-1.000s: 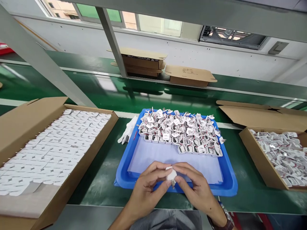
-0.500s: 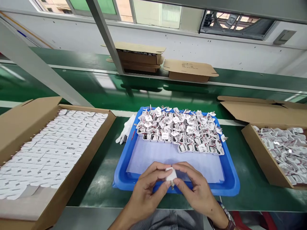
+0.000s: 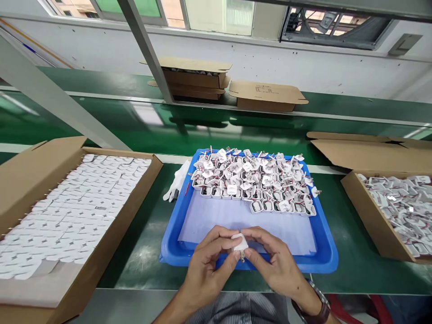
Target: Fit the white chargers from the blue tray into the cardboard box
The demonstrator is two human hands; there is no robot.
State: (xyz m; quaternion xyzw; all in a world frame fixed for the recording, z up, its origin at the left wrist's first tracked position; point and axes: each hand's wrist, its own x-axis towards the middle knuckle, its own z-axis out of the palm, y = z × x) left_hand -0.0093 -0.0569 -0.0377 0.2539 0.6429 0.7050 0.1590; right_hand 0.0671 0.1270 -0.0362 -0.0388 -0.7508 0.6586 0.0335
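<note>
Dark print on the lid of a brown cardboard carton (image 3: 266, 92) at the back is too small to read. Faint grey marks on some caps among the white plug housings (image 3: 253, 180) are equally illegible. The left hand (image 3: 209, 265) and right hand (image 3: 278, 267) pinch one small white plug (image 3: 239, 243) between their fingertips, which cover its sides; its metal prongs point toward the wearer. The plug is held above the near edge of a blue plastic tray (image 3: 170, 252). The forearms, the right one wearing a wristwatch (image 3: 319, 294), run off the bottom of the view.

Smooth, rounded-square housings crowd the tray's far half, their thin red and dark wires tangled, above a pale, flat sheet (image 3: 216, 218). At left, a cut-off cardboard box (image 3: 110, 243) holds tightly packed rows of glossy white pieces (image 3: 81, 202). At right, another box (image 3: 371, 220), also cropped, holds jumbled white parts (image 3: 398, 207). A crumpled white glove (image 3: 177, 182), partly behind the tray, lies on the glossy dark green surface (image 3: 145, 256).
</note>
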